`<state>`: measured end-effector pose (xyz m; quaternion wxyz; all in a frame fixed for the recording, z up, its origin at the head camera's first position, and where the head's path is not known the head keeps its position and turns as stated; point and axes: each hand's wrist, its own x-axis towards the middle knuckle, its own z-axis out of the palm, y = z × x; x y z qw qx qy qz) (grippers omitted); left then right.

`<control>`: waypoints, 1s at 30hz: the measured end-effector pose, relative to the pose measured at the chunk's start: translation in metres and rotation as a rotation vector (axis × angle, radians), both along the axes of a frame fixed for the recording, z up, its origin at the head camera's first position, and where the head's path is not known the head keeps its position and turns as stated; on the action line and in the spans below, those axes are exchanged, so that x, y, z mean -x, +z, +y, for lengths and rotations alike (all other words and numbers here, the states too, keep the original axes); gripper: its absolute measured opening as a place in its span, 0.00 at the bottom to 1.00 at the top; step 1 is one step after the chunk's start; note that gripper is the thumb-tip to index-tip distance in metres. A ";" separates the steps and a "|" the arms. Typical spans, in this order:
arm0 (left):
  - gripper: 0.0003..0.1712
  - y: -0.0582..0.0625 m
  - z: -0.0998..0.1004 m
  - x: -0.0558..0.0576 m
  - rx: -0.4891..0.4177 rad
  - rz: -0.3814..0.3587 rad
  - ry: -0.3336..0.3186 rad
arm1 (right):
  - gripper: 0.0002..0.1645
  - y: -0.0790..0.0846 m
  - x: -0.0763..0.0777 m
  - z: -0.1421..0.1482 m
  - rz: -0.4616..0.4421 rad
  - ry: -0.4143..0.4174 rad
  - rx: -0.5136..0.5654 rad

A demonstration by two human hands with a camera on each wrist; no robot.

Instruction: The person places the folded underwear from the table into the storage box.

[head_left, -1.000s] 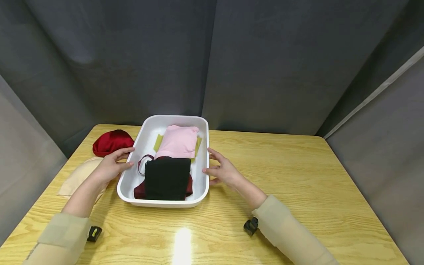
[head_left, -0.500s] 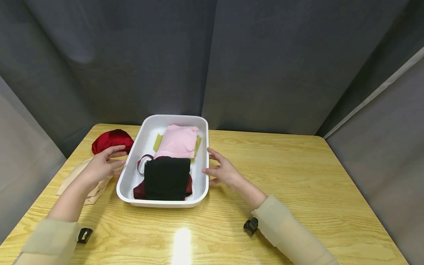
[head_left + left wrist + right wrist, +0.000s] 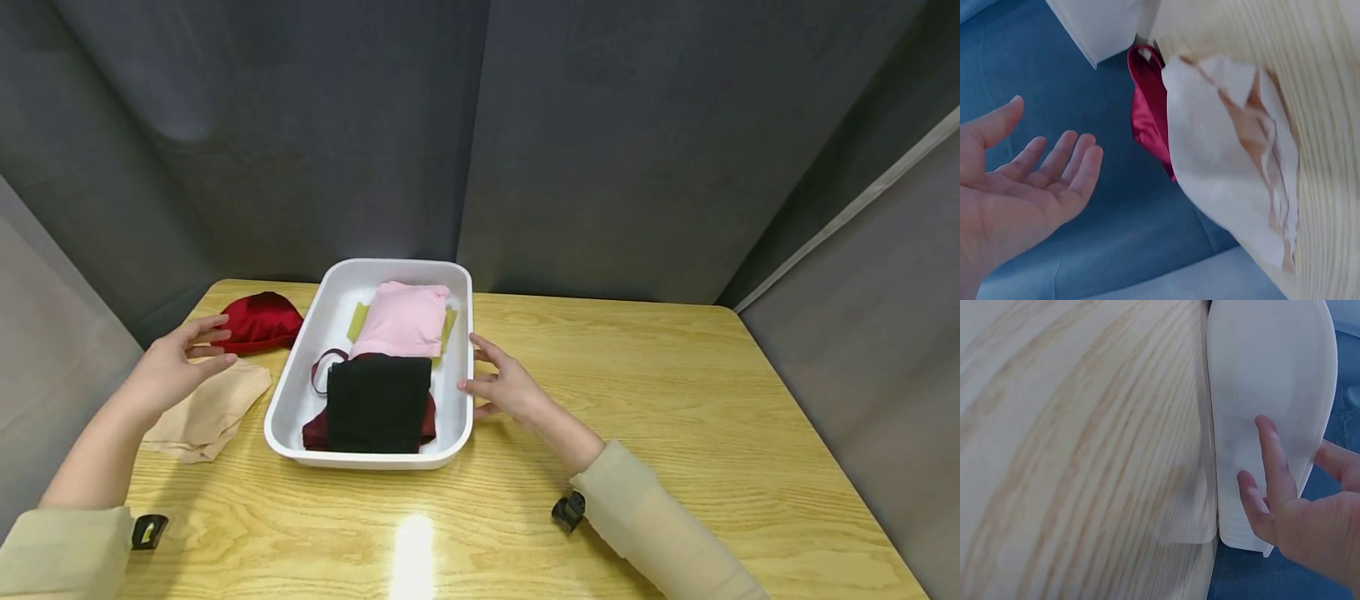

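A white plastic bin stands on the table. My right hand holds its right wall, thumb over the rim and fingers along the outside. Inside the bin lie a folded pink cloth, a folded black cloth, a dark red garment with a thin strap and some yellow-green fabric. Left of the bin, my left hand is above a beige cloth, fingers spread and holding nothing. Beyond it sits a shiny red cap, partly behind the fingertips.
The wooden table extends to the right of the bin. Grey curtains hang behind the table and along both sides. A small black device is at the right wrist, and a similar one at the left.
My left hand has left the bin's left rim and moved left, over the beige cloth, uncovering more of it. The right hand and the bin look nearly still.
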<state>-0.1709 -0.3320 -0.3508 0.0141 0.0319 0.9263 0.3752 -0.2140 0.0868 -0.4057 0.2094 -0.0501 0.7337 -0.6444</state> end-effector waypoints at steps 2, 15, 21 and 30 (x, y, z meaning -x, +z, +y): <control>0.40 0.001 -0.006 0.000 0.038 0.010 0.020 | 0.48 0.000 0.000 0.000 -0.002 -0.003 0.003; 0.43 -0.011 -0.043 -0.001 0.103 -0.015 0.062 | 0.49 0.001 -0.001 -0.002 -0.009 -0.007 0.009; 0.43 -0.024 -0.055 0.002 0.136 0.015 0.077 | 0.48 0.001 -0.001 -0.002 -0.005 -0.007 0.010; 0.46 -0.041 -0.067 0.007 0.225 -0.097 0.068 | 0.48 0.001 -0.002 -0.002 -0.010 -0.012 0.000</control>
